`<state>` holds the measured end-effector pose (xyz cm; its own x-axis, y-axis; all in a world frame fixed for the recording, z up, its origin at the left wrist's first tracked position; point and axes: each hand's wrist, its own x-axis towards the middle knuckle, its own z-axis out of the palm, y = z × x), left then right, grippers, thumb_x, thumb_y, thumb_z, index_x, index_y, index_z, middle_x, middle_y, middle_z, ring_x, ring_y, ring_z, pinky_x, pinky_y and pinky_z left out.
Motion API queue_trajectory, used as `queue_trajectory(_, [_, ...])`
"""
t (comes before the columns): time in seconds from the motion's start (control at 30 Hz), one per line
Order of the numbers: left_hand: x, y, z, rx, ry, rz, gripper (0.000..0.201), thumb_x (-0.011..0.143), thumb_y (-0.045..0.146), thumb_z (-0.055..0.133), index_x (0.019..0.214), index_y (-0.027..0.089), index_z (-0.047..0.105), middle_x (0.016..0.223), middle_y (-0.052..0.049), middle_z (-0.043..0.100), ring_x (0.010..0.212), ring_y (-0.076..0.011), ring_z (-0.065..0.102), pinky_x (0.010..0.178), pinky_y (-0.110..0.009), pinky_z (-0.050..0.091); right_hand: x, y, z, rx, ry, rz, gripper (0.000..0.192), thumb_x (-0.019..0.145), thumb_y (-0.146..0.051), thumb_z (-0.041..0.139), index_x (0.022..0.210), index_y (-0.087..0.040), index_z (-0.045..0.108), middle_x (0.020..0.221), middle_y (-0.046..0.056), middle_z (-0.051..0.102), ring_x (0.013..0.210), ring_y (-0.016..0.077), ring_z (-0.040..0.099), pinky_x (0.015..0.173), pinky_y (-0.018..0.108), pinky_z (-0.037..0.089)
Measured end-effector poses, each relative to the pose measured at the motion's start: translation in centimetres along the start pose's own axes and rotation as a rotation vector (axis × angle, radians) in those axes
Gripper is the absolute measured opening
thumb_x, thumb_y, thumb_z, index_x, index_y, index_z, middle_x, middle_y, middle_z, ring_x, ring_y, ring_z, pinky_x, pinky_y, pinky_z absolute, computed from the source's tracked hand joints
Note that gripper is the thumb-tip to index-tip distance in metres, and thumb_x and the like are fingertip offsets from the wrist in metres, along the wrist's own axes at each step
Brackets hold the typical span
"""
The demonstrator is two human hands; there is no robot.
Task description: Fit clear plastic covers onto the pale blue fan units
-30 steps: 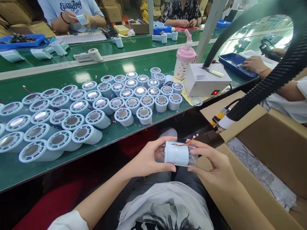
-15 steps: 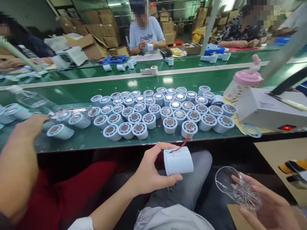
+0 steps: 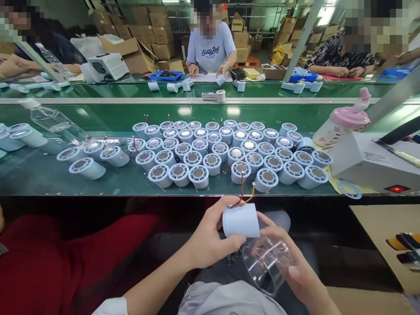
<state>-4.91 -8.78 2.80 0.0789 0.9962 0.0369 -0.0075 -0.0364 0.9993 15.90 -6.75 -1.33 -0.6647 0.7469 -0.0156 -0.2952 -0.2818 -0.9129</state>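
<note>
My left hand (image 3: 216, 232) is closed around a pale blue cylindrical housing (image 3: 241, 221), thumb below and fingers above. Thin red, black and yellow wires (image 3: 244, 199) rise from the housing's top. In my right hand (image 3: 292, 258) is a clear plastic cup-shaped cover (image 3: 267, 264) with a ribbed end, its open rim tilted down and left. My right fingertips reach the right end of the housing; whether they press on it I cannot tell. Many similar blue housings (image 3: 211, 164) with round metal discs on top stand in rows on the green bench (image 3: 127, 186) ahead.
A clear bottle (image 3: 55, 120) leans among housings on the left. On the right are a pink-lidded cup (image 3: 344, 122), a grey box with a red lit switch (image 3: 377, 157) and a loose blue ring (image 3: 349, 189). Co-workers sit across the bench; a cardboard sheet (image 3: 380, 236) lies lower right.
My right hand has brought the clear cover left, up to the housing. My left hand has stayed near its place. A neighbour's arm at the left has withdrawn from the housings.
</note>
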Motion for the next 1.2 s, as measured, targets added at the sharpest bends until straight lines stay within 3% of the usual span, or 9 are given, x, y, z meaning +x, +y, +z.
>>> queue_trajectory(0.1, [0.6,0.2,1.0,-0.093,0.008,-0.058,0.044,0.070,0.029,0.073,0.109,0.025,0.052,0.108,-0.003,0.055,0.086,-0.0153,0.055,0.071,-0.024,0.047,0.7,0.1,1.0,-0.038,-0.039,-0.025,0.049,0.077,-0.061,0.061,0.118,-0.033,0.061,0.149,0.002,0.029,0.102,0.0264,0.057,0.079,0.032,0.048])
queue_trajectory(0.2, [1.2,0.5,2.1,-0.095,0.102,-0.092,0.038,0.068,0.036,0.077,0.093,0.021,0.052,0.094,0.000,0.053,0.077,-0.0123,0.051,0.065,-0.022,0.044,0.4,0.3,1.6,-0.157,-0.036,-0.071,0.048,0.083,-0.059,0.058,0.125,-0.035,0.057,0.149,0.002,0.029,0.113,0.0290,0.051,0.085,0.034,0.047])
queue_trajectory(0.4, [1.7,0.3,3.3,-0.028,0.116,0.078,0.014,0.088,0.035,0.054,0.090,0.020,0.054,0.092,-0.001,0.053,0.081,-0.0133,0.050,0.069,-0.024,0.042,-0.5,0.2,1.6,-0.196,0.020,-0.093,0.055,0.084,-0.062,0.054,0.129,-0.030,0.054,0.147,0.006,0.032,0.128,0.0348,0.038,0.090,0.037,0.047])
queue_trajectory(0.47, [1.6,0.2,3.4,-0.025,0.129,0.091,0.017,0.091,0.036,0.049,0.090,0.020,0.054,0.090,-0.001,0.054,0.080,-0.0138,0.050,0.068,-0.024,0.042,-0.6,0.1,1.5,-0.204,0.038,-0.100,0.056,0.084,-0.062,0.055,0.129,-0.029,0.054,0.147,0.006,0.032,0.129,0.0352,0.036,0.098,0.041,0.042])
queue_trajectory(0.53, [1.6,0.3,3.5,-0.044,0.135,0.065,0.019,0.087,0.040,0.056,0.090,0.020,0.054,0.091,-0.001,0.054,0.081,-0.0145,0.051,0.068,-0.024,0.042,-0.8,0.0,1.4,-0.202,0.033,-0.104,0.057,0.084,-0.063,0.055,0.131,-0.030,0.054,0.146,0.006,0.034,0.129,0.0356,0.037,0.100,0.043,0.040])
queue_trajectory(0.67, [1.6,0.6,3.5,-0.036,0.122,0.006,0.042,0.062,0.035,0.083,0.087,0.022,0.052,0.091,0.001,0.053,0.080,-0.0140,0.050,0.069,-0.024,0.042,-0.8,-0.1,1.5,-0.164,-0.012,-0.107,0.056,0.086,-0.059,0.054,0.135,-0.033,0.050,0.142,0.007,0.037,0.121,0.0349,0.047,0.090,0.042,0.048])
queue_trajectory(0.93, [1.2,0.4,3.4,-0.039,0.100,0.045,0.018,0.085,0.037,0.058,0.091,0.021,0.053,0.093,-0.002,0.052,0.083,-0.0158,0.050,0.070,-0.026,0.043,-0.5,-0.7,1.9,-0.130,-0.020,-0.113,0.046,0.084,-0.057,0.056,0.121,-0.031,0.059,0.136,0.007,0.038,0.102,0.0282,0.054,0.081,0.037,0.049])
queue_trajectory(1.07, [0.9,0.2,3.2,-0.149,0.084,0.045,0.027,0.089,0.046,0.047,0.094,0.021,0.056,0.098,-0.004,0.052,0.085,-0.0179,0.051,0.068,-0.027,0.044,-0.9,-0.4,1.8,-0.126,0.008,-0.107,0.051,0.083,-0.061,0.057,0.123,-0.030,0.058,0.141,0.007,0.034,0.112,0.0319,0.049,0.088,0.039,0.047])
queue_trajectory(1.2, [0.4,0.1,2.7,-0.229,0.014,0.047,0.038,0.080,0.052,0.059,0.104,0.022,0.054,0.103,-0.006,0.052,0.084,-0.0187,0.054,0.064,-0.027,0.046,-1.0,-0.3,1.8,-0.109,-0.011,-0.104,0.049,0.082,-0.059,0.058,0.122,-0.030,0.058,0.143,0.007,0.032,0.118,0.0337,0.046,0.091,0.040,0.045])
